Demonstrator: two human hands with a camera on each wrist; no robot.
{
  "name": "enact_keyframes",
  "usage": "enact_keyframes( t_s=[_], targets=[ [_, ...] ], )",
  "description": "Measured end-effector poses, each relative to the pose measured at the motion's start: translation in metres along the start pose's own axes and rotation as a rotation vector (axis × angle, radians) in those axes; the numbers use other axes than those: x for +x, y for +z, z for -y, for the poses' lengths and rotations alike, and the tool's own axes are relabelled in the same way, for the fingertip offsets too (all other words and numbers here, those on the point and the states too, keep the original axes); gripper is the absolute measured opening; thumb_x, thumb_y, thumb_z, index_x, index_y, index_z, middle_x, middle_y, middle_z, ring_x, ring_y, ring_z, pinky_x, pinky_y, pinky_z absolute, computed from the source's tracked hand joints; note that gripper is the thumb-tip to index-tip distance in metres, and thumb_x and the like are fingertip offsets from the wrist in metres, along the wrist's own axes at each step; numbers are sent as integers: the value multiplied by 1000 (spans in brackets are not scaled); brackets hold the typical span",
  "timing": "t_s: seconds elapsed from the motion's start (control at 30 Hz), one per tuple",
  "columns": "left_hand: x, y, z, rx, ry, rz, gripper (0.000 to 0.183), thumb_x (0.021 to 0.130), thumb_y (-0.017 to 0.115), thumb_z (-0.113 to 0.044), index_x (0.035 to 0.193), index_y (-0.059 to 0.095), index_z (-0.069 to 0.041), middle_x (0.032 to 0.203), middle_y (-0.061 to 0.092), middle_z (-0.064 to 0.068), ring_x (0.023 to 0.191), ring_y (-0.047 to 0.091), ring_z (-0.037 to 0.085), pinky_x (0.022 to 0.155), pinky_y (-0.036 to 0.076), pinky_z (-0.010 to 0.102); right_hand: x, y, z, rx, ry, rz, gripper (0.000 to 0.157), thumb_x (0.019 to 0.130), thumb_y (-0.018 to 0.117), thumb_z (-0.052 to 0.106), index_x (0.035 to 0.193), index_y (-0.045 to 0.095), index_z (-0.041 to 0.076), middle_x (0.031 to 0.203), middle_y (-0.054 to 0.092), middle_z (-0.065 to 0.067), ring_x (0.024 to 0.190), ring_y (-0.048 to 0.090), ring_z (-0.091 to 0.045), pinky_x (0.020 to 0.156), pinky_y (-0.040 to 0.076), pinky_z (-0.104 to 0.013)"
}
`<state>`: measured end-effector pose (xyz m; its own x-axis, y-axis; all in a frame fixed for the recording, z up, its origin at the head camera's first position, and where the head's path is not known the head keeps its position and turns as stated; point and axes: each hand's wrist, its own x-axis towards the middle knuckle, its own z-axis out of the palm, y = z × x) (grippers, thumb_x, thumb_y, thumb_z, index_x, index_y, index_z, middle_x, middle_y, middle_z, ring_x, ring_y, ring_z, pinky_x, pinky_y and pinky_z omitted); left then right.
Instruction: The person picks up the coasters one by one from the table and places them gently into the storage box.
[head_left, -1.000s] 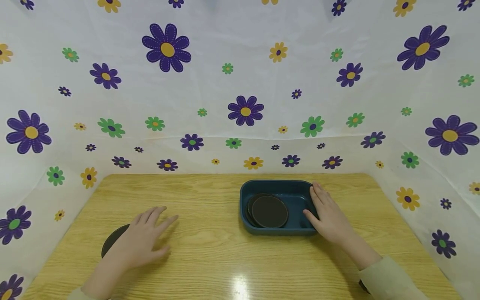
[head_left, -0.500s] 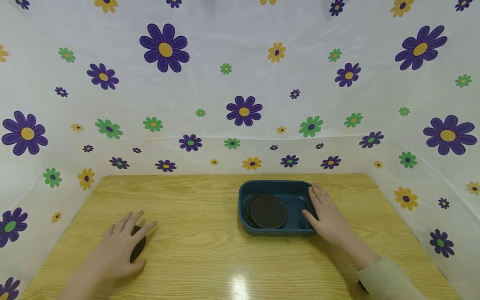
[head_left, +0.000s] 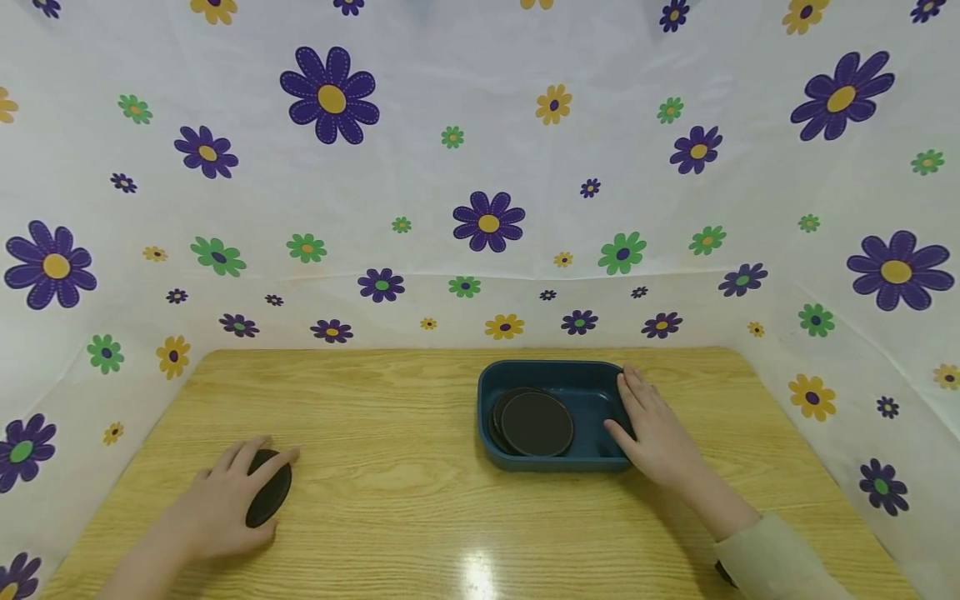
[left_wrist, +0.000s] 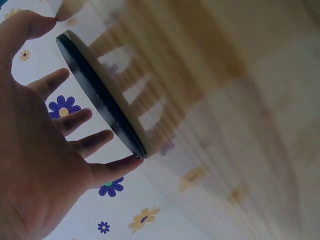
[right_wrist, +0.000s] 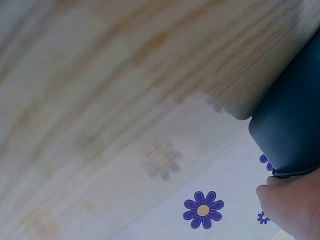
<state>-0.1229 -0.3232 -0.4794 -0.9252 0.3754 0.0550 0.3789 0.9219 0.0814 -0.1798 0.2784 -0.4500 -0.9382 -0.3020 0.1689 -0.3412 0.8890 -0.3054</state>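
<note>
On the left of the table lies a round black coaster-like disc with stitched-looking edging. My left hand spreads over it, thumb at its near side and fingers toward its far side. In the left wrist view the disc is edge-on, and the little finger reaches its rim; the thumb stands slightly off it. My right hand rests on the right end of a dark blue rectangular bin, fingers along the rim and thumb over the inside. More black discs overlap at the bin's left end.
The wooden table is glossy and reflects light. A white flower-printed cloth encloses it at the back and both sides. A small dark item shows partly beneath the right sleeve.
My left hand has moved left and toward me over the disc, which now shows between thumb and index finger. The right hand and the bin have stayed in place.
</note>
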Motion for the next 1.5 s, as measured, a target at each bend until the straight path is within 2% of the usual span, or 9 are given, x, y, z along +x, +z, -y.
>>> enact_keyframes(
  t_s=[0.27, 0.57, 0.8, 1.0, 1.17, 1.5],
  targets=[
    [1, 1, 3, 14, -15, 31, 82, 76, 83, -41, 152, 56, -26, 144, 56, 20, 125, 59, 49, 75, 54, 67, 0, 0, -1, 2, -2, -2, 77, 108, 59, 33, 161, 28, -13, 173, 21, -30, 161, 21, -49, 130, 22, -62],
    [2, -1, 4, 13, 3, 18, 78, 77, 84, -43, 149, 60, -25, 141, 58, 18, 122, 61, 47, 77, 54, 69, 0, 2, -3, 1, 11, 12, 78, 109, 57, 34, 162, 26, -13, 174, 18, -30, 162, 18, -48, 132, 18, -60],
    [6, -1, 6, 16, -2, 38, 79, 76, 85, -45, 148, 60, -25, 142, 58, 18, 122, 60, 46, 78, 53, 69, 1, 0, 0, -5, 3, 1, 77, 108, 58, 34, 161, 28, -13, 173, 20, -30, 161, 21, -49, 128, 24, -63],
    [9, -2, 6, 27, 11, 28, 79, 74, 85, -45, 146, 62, -25, 142, 58, 17, 123, 60, 46, 79, 52, 70, 1, 0, -1, -8, 4, 5, 77, 108, 58, 34, 162, 28, -13, 174, 19, -30, 161, 21, -48, 129, 24, -63],
    [14, -3, 6, 42, 24, 19, 81, 70, 86, -46, 145, 63, -26, 142, 58, 17, 123, 60, 45, 80, 52, 71, 1, 1, -1, -12, 6, 7, 77, 108, 58, 34, 162, 28, -13, 174, 19, -30, 161, 21, -48, 129, 24, -63],
    [33, -6, -7, 43, 56, 11, 77, 76, 82, -44, 148, 62, -26, 144, 57, 16, 128, 57, 43, 86, 52, 72, 1, -1, 1, -22, 5, 9, 76, 107, 60, 30, 161, 28, -13, 173, 20, -30, 161, 21, -49, 129, 23, -62]
  ],
)
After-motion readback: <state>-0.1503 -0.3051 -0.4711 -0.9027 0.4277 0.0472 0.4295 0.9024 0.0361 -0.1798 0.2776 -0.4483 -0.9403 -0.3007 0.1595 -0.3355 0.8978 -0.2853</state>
